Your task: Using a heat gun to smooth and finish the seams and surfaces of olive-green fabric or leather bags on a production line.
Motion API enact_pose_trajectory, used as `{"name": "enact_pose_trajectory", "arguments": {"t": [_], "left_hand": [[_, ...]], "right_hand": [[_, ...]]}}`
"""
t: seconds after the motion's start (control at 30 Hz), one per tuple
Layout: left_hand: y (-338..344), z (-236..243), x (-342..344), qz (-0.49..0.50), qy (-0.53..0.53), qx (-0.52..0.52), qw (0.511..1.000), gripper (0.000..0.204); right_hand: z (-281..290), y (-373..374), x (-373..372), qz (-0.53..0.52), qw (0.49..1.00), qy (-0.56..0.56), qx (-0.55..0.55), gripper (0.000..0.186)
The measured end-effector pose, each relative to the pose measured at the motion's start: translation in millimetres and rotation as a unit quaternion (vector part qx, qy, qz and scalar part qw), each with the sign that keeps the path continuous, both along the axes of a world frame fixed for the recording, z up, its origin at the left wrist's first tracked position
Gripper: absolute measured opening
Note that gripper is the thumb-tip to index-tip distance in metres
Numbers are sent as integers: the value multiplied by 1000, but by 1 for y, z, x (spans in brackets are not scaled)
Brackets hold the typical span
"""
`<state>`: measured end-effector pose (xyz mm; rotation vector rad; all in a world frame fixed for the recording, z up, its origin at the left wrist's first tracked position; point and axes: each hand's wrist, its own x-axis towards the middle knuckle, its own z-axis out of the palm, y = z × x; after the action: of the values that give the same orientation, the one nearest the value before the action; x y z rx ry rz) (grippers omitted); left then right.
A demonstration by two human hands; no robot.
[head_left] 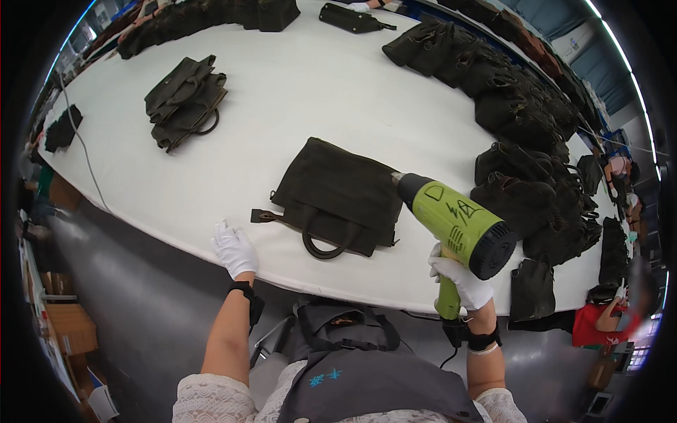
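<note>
A dark olive handbag (338, 194) lies flat on the white table (282, 92) in front of me, its handles and a strap tab toward my side. My right hand (462, 278), in a white glove, grips the handle of a green and black heat gun (455, 220). The gun's nozzle points at the bag's right edge. My left hand (235, 248), also gloved in white, rests with fingers apart on the table's near edge, left of the bag and holding nothing.
A pile of two dark bags (185, 101) lies at the left. Several more dark bags (522, 120) are heaped along the right side and the far edge. A cable (81, 141) runs over the left edge. Cardboard boxes (67, 324) stand on the floor; a person in red (599, 321) is at right.
</note>
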<state>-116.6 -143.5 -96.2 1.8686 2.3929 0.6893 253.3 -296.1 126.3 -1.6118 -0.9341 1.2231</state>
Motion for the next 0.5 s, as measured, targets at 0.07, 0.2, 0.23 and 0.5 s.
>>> {"name": "enact_pose_trajectory", "arguments": {"t": [0.07, 0.2, 0.23, 0.5], "left_hand": [[1, 0, 0, -12, 0, -14, 1000, 27], [1, -6, -1, 1, 6, 10, 1000, 26], [0, -6, -2, -3, 8, 6, 1000, 26], [-3, 1, -3, -14, -12, -6, 1000, 24]], "right_hand": [[-1, 13, -14, 31, 999, 19, 12, 13], [0, 51, -53, 115, 991, 9, 66, 15], [-4, 59, -60, 133, 988, 4, 74, 14], [-5, 60, -65, 19, 999, -38, 25, 14]]}}
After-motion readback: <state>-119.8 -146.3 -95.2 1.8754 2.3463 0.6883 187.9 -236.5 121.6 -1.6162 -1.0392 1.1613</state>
